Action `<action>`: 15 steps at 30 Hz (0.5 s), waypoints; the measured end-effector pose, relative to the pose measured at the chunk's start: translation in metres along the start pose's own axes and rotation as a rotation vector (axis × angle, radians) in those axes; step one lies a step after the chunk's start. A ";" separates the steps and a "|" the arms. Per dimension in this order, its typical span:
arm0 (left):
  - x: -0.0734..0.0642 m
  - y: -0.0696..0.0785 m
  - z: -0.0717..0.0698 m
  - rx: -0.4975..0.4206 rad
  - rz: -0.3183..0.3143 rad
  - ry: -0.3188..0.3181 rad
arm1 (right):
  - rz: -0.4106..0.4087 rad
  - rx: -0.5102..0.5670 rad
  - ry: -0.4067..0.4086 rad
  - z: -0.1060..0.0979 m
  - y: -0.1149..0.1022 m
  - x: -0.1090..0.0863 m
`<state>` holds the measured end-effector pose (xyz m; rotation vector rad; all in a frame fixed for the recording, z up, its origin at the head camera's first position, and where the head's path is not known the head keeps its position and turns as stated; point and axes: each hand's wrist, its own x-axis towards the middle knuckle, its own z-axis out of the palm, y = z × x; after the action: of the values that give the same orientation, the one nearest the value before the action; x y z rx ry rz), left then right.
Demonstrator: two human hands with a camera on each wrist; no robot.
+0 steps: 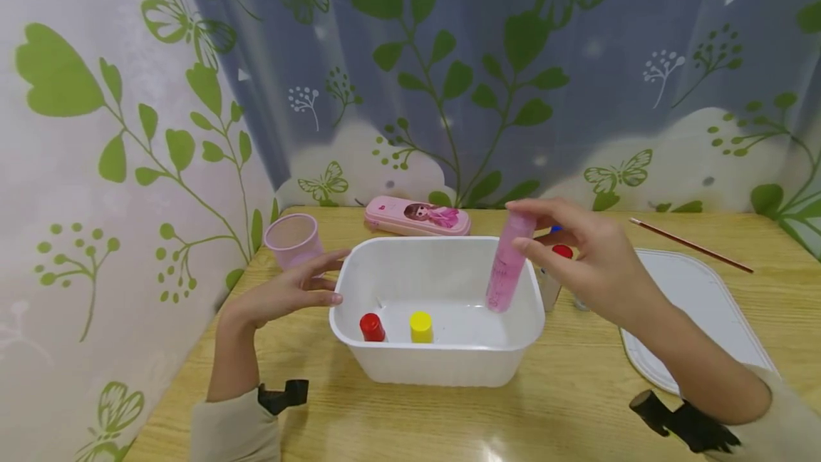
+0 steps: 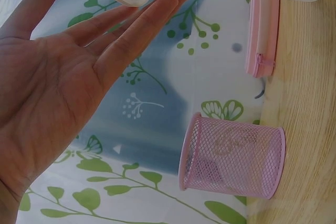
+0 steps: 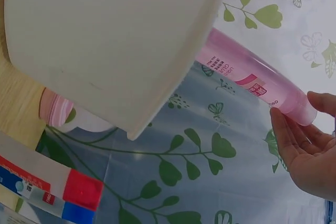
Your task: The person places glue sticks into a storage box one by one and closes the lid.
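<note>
A white plastic bin (image 1: 442,366) stands on the table in the head view. My right hand (image 1: 586,255) pinches a pink liquid glue bottle (image 1: 505,266) by its top end. The bottle is slightly tilted, its lower end inside the bin's right end. In the right wrist view the bin wall hides that end, while the printed label faces the camera. My left hand (image 1: 282,294) touches the bin's left rim with extended fingers; its palm shows in the left wrist view. Inside the bin, a red cap (image 1: 371,327) and a yellow cap (image 1: 421,327) stick up near the front wall.
Left of the bin is a pink mesh pen cup (image 2: 233,156). A pink pencil case (image 1: 417,217) lies behind it. To the right are red-capped (image 3: 84,190) and blue-capped glue tubes (image 3: 79,213), a white board (image 1: 693,312) and a pencil (image 1: 693,245). Patterned curtains border the table.
</note>
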<state>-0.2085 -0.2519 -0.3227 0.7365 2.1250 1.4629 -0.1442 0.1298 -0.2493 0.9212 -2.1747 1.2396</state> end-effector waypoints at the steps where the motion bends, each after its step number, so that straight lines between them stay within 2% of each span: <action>1: 0.000 0.000 0.000 0.001 -0.002 0.000 | 0.007 0.001 -0.012 0.003 0.001 -0.001; 7: 0.001 0.001 0.000 -0.008 -0.010 -0.002 | 0.082 0.017 -0.076 0.018 0.011 -0.010; 15: 0.000 0.001 0.000 -0.002 -0.014 0.002 | 0.154 0.044 -0.117 0.034 0.028 -0.023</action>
<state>-0.2090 -0.2517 -0.3219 0.7187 2.1252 1.4595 -0.1521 0.1174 -0.2964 0.8785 -2.3565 1.3408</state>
